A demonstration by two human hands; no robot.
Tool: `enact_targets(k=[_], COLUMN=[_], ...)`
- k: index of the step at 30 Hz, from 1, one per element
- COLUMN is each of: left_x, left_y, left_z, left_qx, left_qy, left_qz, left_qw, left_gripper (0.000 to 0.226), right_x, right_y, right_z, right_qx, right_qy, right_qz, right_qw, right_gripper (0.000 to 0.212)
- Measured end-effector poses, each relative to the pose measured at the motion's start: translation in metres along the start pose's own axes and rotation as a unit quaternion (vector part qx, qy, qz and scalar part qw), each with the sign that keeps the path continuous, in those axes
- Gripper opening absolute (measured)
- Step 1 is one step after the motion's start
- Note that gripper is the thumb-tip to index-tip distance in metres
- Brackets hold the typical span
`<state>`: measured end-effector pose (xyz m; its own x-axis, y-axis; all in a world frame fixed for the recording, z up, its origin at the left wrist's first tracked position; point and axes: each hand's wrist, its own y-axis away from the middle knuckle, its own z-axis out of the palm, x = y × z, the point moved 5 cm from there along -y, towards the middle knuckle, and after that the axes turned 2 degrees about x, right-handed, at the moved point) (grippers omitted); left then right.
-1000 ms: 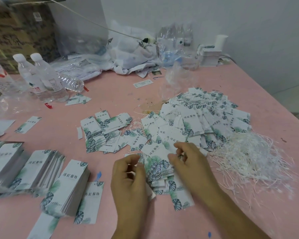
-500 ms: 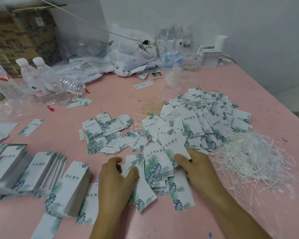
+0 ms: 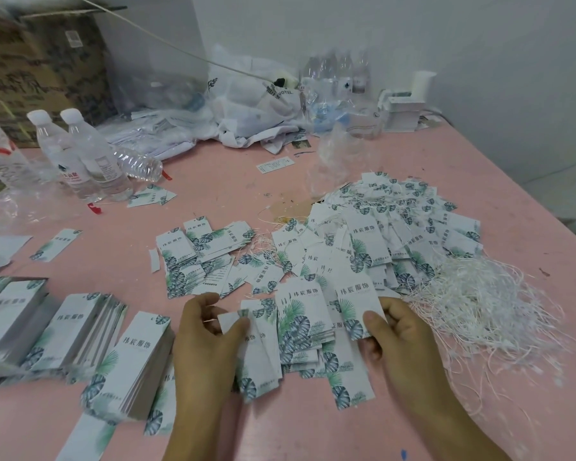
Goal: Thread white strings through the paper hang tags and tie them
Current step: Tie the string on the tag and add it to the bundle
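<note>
— What have you got in your hands right now?

— Tags. My left hand [image 3: 210,331] pinches a small tag [image 3: 235,319] between thumb and fingers, low in the centre of the frame, and my right hand [image 3: 401,334] grips the lower edge of another hang tag [image 3: 356,307], thumb on its printed face. Both sit just over the loose pile of tags [image 3: 300,334] at the bottom centre of the pink surface [image 3: 479,181].

— And the strings?

— The heap of white strings [image 3: 479,304] lies at the right of the frame, just beside my right hand, touching the edge of the big mound of tags [image 3: 396,234]. I hold no string yet, so I judge the threading of these two isn't begun.

— How do the tags handle?

— Light, thin card, I'd say: stiff enough to hold flat by one edge, but glossy-looking, so they likely slide off each other (the pile already fans out). I'd take one by its long edges near the top, leaving the hole end free; I cannot make out the hole itself from here.

— The strings?

— Limp and tangled. I'd pinch a single strand near its tip, since pulling from the middle probably drags neighbours along.

— Spare stock?

— Neat stacks of tags [image 3: 80,331] at the lower left.
</note>
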<state>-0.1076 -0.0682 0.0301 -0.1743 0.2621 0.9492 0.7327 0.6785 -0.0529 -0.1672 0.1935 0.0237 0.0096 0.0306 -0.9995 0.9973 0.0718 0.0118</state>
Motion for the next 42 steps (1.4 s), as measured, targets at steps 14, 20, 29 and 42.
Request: enact_targets(k=[14,20,29,42], left_x=[0.025,0.028,0.028,0.032], left_y=[0.042,0.051,0.067,0.077], left_z=[0.04,0.045,0.075,0.082], left_qx=[-0.072,-0.086,-0.263,-0.282], left_qy=[0.271,0.288,0.425,0.451], left_qz=[-0.037,-0.031,-0.188,-0.229], left_qw=[0.959,0.953,0.846,0.815], left_gripper=[0.026,0.045,0.028,0.052], right_x=[-0.013,-0.017,-0.021,-0.01], right_y=[0.035,0.036,0.035,-0.014], right_z=[0.041,0.043,0.043,-0.039], right_qx=[-0.107,-0.127,-0.264,-0.004], right_qy=[-0.042,-0.077,0.027,0.438], right_qz=[0.014,0.018,0.035,-0.016], right_qw=[0.993,0.989,0.963,0.899], right_gripper=[0.021,0.03,0.016,0.008])
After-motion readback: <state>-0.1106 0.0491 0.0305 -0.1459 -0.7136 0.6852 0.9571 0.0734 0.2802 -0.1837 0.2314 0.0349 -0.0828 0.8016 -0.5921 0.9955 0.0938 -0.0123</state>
